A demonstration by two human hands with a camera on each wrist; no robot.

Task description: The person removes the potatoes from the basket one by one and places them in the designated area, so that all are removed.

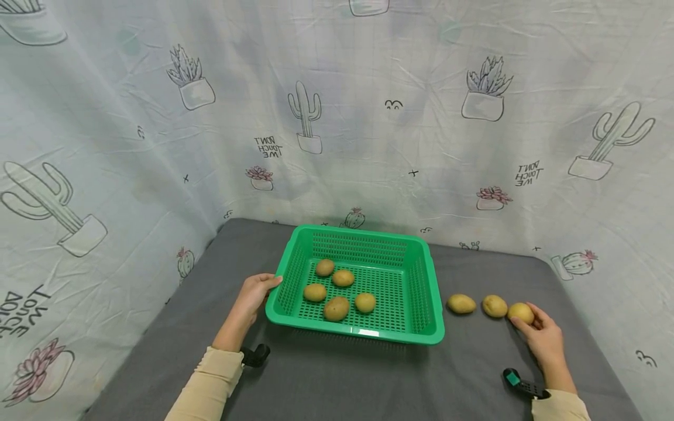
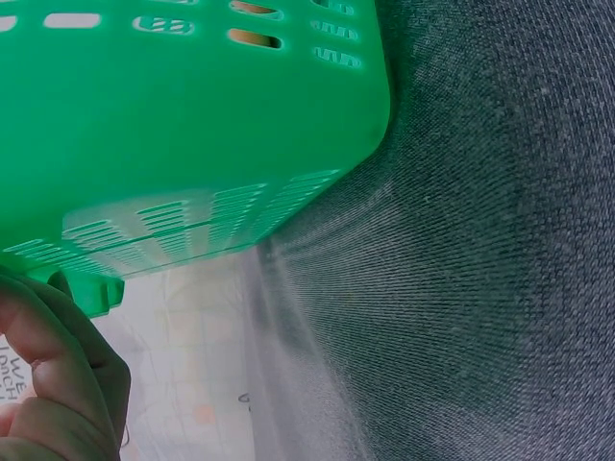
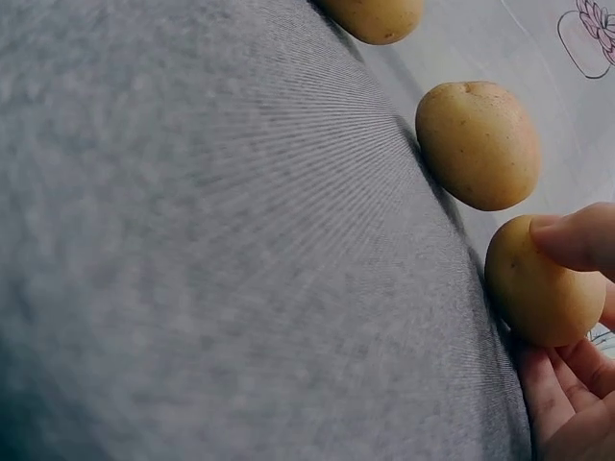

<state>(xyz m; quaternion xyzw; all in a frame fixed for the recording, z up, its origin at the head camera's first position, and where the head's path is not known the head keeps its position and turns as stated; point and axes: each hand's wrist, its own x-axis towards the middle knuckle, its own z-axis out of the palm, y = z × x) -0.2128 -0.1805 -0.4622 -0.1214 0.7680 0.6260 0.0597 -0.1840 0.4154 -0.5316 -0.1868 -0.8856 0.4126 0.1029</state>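
A green plastic basket (image 1: 358, 336) with slotted walls stands on the grey cloth, several potatoes (image 1: 336, 309) lying on its floor. My left hand (image 1: 257, 292) grips the basket's left rim, thumb on top and fingers beneath, as the left wrist view also shows. To the right of the basket, three potatoes form a row. The rightmost potato (image 3: 538, 288) is held between the thumb and fingers of my right hand (image 1: 544, 336), low at the cloth. Beside it are the middle potato (image 3: 479, 144) and the left one (image 1: 461, 304), which is nearest the basket.
A grey cloth (image 1: 326, 380) covers the table. Behind and along both sides hangs a pale curtain (image 1: 358, 152) printed with cacti and potted plants. Black wrist straps (image 1: 256, 355) sit on both forearms.
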